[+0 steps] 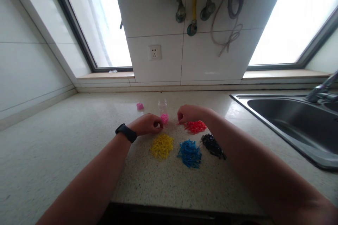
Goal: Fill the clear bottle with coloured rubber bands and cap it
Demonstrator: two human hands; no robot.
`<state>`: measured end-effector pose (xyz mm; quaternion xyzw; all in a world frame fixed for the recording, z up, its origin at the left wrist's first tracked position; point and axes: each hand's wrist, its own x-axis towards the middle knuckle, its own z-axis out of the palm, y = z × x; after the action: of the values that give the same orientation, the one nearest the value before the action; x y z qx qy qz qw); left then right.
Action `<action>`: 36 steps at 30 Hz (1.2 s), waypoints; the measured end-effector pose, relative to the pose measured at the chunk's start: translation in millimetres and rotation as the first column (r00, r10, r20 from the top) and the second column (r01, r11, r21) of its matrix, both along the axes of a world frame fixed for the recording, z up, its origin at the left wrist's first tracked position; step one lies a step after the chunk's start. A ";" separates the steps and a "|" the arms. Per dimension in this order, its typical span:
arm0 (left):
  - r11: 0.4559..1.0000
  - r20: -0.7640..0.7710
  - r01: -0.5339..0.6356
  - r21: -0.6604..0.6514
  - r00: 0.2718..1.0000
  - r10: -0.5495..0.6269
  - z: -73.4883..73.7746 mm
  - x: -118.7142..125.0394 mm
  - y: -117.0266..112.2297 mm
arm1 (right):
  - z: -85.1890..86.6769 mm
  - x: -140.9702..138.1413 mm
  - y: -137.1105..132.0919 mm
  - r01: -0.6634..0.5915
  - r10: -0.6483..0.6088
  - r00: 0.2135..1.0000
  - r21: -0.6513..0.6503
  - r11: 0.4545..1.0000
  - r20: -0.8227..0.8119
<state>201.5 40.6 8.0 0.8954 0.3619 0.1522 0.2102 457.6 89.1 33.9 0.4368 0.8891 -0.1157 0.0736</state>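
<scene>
My left hand [149, 124], with a dark band on its wrist, is closed in a pinch beside a small pink pile [164, 118]. A clear bottle [162, 106] stands at that pile; I cannot tell whether the pink pieces are inside it. My right hand [187, 113] pinches at the left edge of a pile of red bands [195, 127]. What either hand holds is too small to make out. Nearer me lie piles of thin yellow bands [162, 146], blue bands [189, 153] and black bands [212, 146], the last partly behind my right forearm.
A pink cap [139, 106] lies on the speckled countertop [87, 130], left of the bottle. At the right is a steel sink [285, 112] with a faucet [322, 89]. A socket [154, 52] and hoses [194, 3] are on the tiled wall between two windows.
</scene>
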 end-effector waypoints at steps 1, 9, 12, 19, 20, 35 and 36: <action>0.999 0.072 -0.012 -0.037 0.997 0.015 2.5 0.2 -1.6 | -0.2 0.3 0.0 -0.002 0.002 1.000 -0.005 1.000 -0.009; 0.919 0.843 -0.389 -0.064 0.471 0.258 21.3 12.6 4.9 | -0.5 -0.1 1.3 -0.005 0.005 1.000 -0.029 1.000 -0.011; 0.918 0.823 -0.385 -0.098 0.487 0.293 16.8 18.2 11.7 | -1.6 0.1 4.0 -0.029 0.029 1.000 -0.019 0.999 -0.009; 0.920 0.779 -0.386 -0.073 0.554 0.294 7.2 19.0 15.1 | -3.6 0.8 5.2 -0.033 0.032 0.999 -0.030 0.999 -0.024; 0.920 0.779 -0.387 -0.060 0.558 0.286 7.1 18.6 15.1 | -3.2 0.9 4.8 -0.030 0.029 0.999 -0.035 0.999 -0.028; 0.957 0.484 -0.291 0.009 0.838 0.251 -22.7 20.3 23.0 | 38.7 -13.1 -12.8 0.275 0.052 0.703 0.339 0.900 -0.710; 0.961 0.463 -0.277 -0.005 0.851 0.247 -24.8 21.4 22.9 | 41.0 -17.6 -18.4 0.288 0.065 0.726 0.388 0.876 -0.685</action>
<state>222.9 63.4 -16.8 0.7823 0.4155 0.3979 0.2390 440.0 70.7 74.9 0.4226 0.8251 -0.0532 -0.3711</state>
